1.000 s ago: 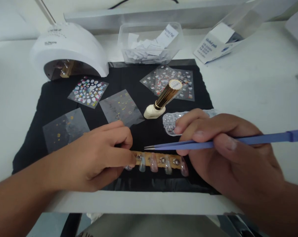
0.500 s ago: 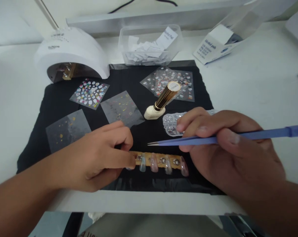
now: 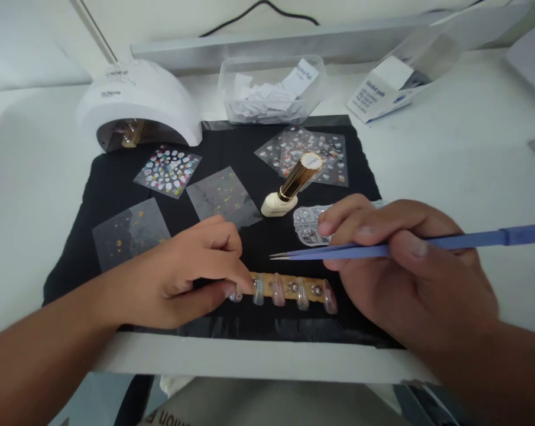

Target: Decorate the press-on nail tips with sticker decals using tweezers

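Note:
My left hand (image 3: 191,278) is closed, its fingertips pinching the left end of a tan strip (image 3: 289,288) that carries several clear false nails with gems. The strip lies on a black mat (image 3: 249,154) near the table's front edge. My right hand (image 3: 409,272) grips blue tweezers (image 3: 365,249). Their closed tips point left and hover just above the strip, with nothing visible between them. Behind my right fingers lies a clear tray of rhinestones (image 3: 309,222).
Several nail sticker sheets (image 3: 167,170) lie on the mat, with a gold-capped bottle (image 3: 291,186) on its side. A white nail lamp (image 3: 136,109) stands back left, a clear tub of pads (image 3: 271,89) behind, a white box (image 3: 378,92) back right.
The view has tilted, so everything sits a little higher and to the right. My left fingers have slid slightly right along the strip. The tweezers stay roughly in place above it.

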The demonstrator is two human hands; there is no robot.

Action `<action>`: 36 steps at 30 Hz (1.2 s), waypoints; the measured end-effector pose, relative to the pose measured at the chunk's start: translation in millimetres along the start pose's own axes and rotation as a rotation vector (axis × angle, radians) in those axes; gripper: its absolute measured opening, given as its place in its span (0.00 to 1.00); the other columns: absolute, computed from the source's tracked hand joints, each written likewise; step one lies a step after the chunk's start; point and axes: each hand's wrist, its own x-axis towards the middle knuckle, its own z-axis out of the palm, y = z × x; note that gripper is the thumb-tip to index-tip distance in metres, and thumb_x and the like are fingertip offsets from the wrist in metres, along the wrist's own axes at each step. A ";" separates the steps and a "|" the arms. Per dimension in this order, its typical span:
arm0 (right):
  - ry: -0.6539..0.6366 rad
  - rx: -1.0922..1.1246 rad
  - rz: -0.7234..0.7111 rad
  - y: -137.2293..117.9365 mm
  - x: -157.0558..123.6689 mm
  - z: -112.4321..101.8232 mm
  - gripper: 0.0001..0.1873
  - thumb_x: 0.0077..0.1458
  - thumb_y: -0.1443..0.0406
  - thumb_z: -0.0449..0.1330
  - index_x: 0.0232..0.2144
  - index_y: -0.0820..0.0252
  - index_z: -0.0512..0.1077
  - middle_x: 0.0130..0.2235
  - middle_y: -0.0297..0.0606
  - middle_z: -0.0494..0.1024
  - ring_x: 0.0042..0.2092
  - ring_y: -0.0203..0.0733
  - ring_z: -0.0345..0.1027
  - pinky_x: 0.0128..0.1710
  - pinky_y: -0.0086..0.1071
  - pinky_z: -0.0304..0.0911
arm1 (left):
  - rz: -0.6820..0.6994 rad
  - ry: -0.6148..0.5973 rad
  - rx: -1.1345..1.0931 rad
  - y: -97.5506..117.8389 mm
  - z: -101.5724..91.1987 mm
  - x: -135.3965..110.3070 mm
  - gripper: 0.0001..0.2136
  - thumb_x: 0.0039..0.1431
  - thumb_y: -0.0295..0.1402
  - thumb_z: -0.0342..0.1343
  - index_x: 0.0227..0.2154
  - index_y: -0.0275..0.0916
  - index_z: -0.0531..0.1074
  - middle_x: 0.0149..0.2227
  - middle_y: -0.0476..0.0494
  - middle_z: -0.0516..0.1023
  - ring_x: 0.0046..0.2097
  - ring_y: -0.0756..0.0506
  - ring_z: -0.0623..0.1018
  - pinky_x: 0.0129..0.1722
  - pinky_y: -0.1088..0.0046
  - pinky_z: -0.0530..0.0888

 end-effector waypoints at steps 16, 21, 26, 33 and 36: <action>0.032 -0.041 0.012 -0.4 1.3 1.1 0.09 0.60 0.60 0.63 0.30 0.52 0.83 0.24 0.34 0.76 0.27 0.42 0.71 0.37 0.39 0.66 | 0.016 -0.039 0.061 -1.5 -1.4 4.0 0.14 0.57 0.15 0.50 0.35 0.38 0.77 0.36 0.45 0.67 0.39 0.47 0.70 0.39 0.70 0.69; 0.051 -0.047 0.002 0.1 2.5 2.8 0.09 0.58 0.60 0.64 0.29 0.50 0.83 0.24 0.35 0.76 0.27 0.43 0.70 0.36 0.40 0.65 | 0.044 0.022 -0.019 -4.7 -2.0 1.6 0.13 0.62 0.18 0.52 0.40 0.42 0.75 0.36 0.46 0.69 0.41 0.47 0.71 0.39 0.71 0.69; 0.034 -0.042 -0.013 0.5 3.2 2.5 0.09 0.59 0.60 0.63 0.29 0.51 0.83 0.24 0.35 0.76 0.27 0.42 0.69 0.34 0.40 0.66 | 0.033 0.001 0.023 -4.3 -0.5 2.8 0.13 0.59 0.16 0.50 0.35 0.40 0.75 0.36 0.46 0.67 0.40 0.47 0.69 0.40 0.70 0.68; -0.003 0.009 -0.007 3.2 3.2 -1.9 0.09 0.60 0.61 0.63 0.31 0.54 0.83 0.24 0.36 0.77 0.27 0.42 0.70 0.31 0.38 0.65 | 0.027 -0.023 0.087 -2.7 0.3 4.3 0.14 0.56 0.14 0.51 0.34 0.39 0.76 0.36 0.46 0.66 0.39 0.47 0.68 0.39 0.69 0.66; -0.017 0.003 0.004 3.2 3.2 -2.3 0.10 0.60 0.61 0.62 0.32 0.55 0.83 0.23 0.36 0.78 0.27 0.41 0.70 0.31 0.37 0.65 | 0.021 -0.037 0.092 -2.2 0.0 3.0 0.14 0.57 0.15 0.51 0.34 0.39 0.76 0.37 0.46 0.66 0.39 0.47 0.67 0.40 0.68 0.66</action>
